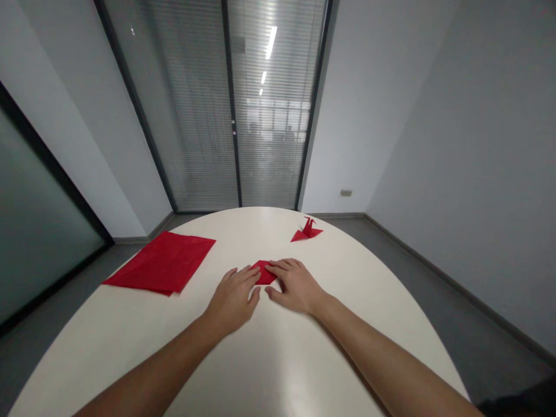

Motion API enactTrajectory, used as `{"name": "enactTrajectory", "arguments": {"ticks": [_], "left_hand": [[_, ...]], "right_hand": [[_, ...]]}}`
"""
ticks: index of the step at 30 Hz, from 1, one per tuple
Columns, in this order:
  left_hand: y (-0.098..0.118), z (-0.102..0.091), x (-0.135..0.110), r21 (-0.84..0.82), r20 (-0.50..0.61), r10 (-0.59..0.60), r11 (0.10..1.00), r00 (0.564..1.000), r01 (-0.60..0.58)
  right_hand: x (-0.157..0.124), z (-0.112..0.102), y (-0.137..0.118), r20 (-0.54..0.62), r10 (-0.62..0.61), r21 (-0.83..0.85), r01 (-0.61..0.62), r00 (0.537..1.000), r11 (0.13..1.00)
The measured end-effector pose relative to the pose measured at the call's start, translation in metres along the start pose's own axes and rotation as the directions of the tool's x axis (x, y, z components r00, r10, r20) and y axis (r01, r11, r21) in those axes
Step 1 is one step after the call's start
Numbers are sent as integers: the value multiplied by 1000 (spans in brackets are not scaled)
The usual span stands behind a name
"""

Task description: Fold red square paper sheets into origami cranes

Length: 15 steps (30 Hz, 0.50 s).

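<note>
A small folded piece of red paper [264, 274] lies flat on the white table, between my two hands. My left hand [233, 298] rests its fingertips on the paper's left side, fingers stretched out and thumb apart. From the right, my right hand [296, 285] touches the paper's upper right part with extended fingers, its thumb held off near the lower edge. Both hands cover parts of the paper, so its full outline is hidden.
Large red paper sheets [167, 263] lie stacked at the table's left edge. A folded red paper crane [307, 230] stands near the far right edge. The round white table [347, 324] fills the foreground, with glass panels and blinds [195, 116] beyond.
</note>
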State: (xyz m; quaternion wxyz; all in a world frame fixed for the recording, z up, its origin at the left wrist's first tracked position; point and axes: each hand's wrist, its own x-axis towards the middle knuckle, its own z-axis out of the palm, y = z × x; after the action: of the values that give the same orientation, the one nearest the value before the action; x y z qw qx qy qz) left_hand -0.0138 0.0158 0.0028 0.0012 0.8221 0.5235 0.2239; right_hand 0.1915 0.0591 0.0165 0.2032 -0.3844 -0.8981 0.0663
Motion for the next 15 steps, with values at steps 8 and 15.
{"name": "enactTrajectory", "arguments": {"ticks": [8,15], "left_hand": [[1,-2,1,-17,-55,37,999,998,-38],[-2,1,1,-33,-98,1,999,995,-4]], "right_hand": [[0,0,4,-34,-33,-7,33,999,999],[1,-2,3,-35,-87,28,88,996,996]]}}
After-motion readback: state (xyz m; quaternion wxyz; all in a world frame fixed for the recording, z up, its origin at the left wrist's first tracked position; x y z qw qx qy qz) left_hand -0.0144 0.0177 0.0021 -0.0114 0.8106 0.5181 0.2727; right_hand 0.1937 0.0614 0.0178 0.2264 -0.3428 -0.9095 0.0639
